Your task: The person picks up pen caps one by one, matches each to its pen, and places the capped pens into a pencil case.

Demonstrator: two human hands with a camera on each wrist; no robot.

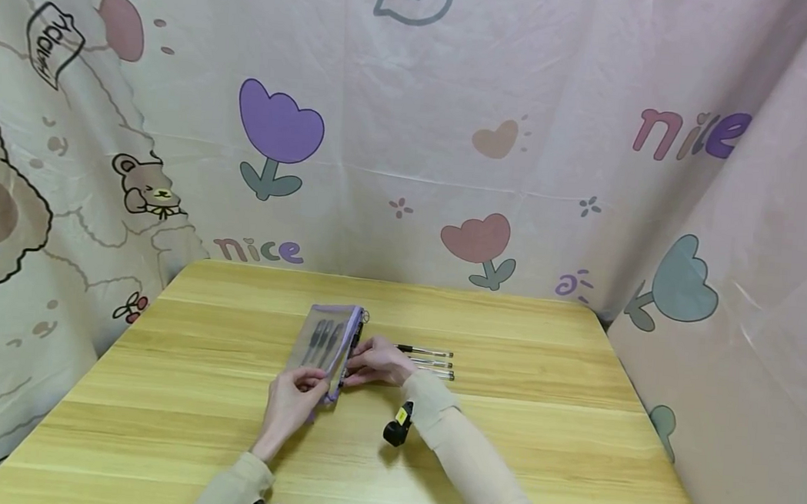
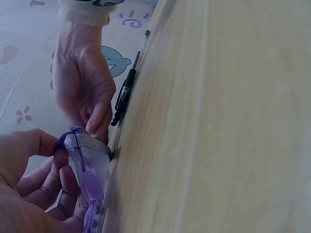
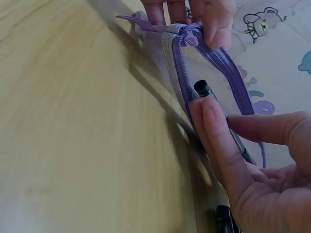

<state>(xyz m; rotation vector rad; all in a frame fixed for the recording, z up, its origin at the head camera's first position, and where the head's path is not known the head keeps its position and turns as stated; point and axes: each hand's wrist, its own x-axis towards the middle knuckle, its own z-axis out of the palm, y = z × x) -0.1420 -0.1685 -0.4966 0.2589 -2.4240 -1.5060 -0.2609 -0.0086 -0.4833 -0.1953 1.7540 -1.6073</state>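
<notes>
A see-through mesh pencil pouch (image 1: 304,348) with purple zip edging lies on the wooden table, its zip side facing right. Several dark pens (image 1: 326,338) show through the mesh. My left hand (image 1: 288,405) pinches the near corner of the pouch between thumb and fingers. In the right wrist view the zip edge (image 3: 234,80) is spread apart. There my right hand (image 3: 243,160) holds a pen (image 3: 201,88) between thumb and fingers at the pouch's mouth. Its dark end points toward the near corner. Part of that pen is hidden by the fingers.
To the right of my right hand, three pens lie side by side: one with a black grip (image 1: 404,348), a middle pen (image 1: 433,362) and a nearer pen (image 1: 441,374). The wooden table (image 1: 537,453) meets a printed curtain (image 1: 386,89) at its back.
</notes>
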